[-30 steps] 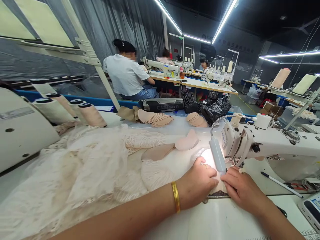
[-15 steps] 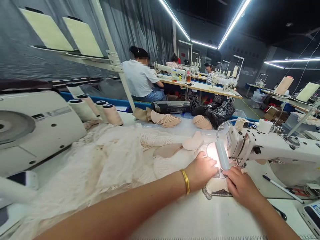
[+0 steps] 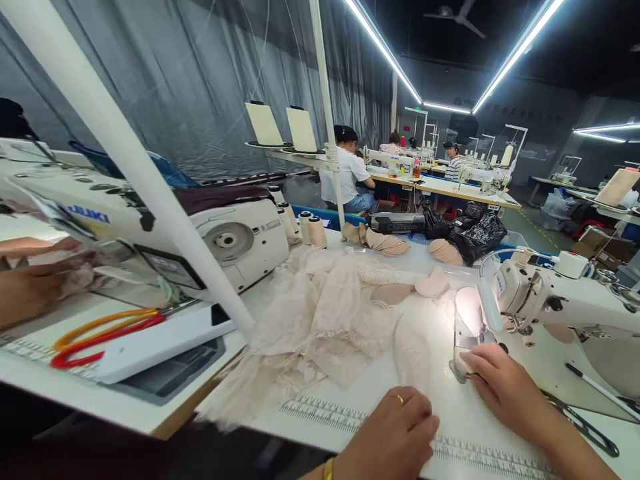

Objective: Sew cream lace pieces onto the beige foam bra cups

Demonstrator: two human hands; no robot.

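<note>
Panning from my nine o'clock, I see red-and-orange scissors [image 3: 100,330] on the neighbouring table in front of the Juki machine [image 3: 235,240]. A co-worker's hand [image 3: 30,287] is blurred at the picture's edge there. Toward twelve o'clock the lace fabric [image 3: 325,313] lies heaped on my table, with foam cups [image 3: 433,283] just beyond it. At six o'clock the left hand [image 3: 395,433] has come off the work. It now rests on the printed ruler [image 3: 350,417] at the table edge, curled into a loose fist with nothing visible in it. At four o'clock the right hand [image 3: 505,390] stays by the needle, fingers stretched flat, tips on the small lace piece [image 3: 463,363] under the lamp [image 3: 470,310] of the sewing machine [image 3: 560,300]. Only one hand steadies that piece now, and the head has swung left, away from the needle.
</note>
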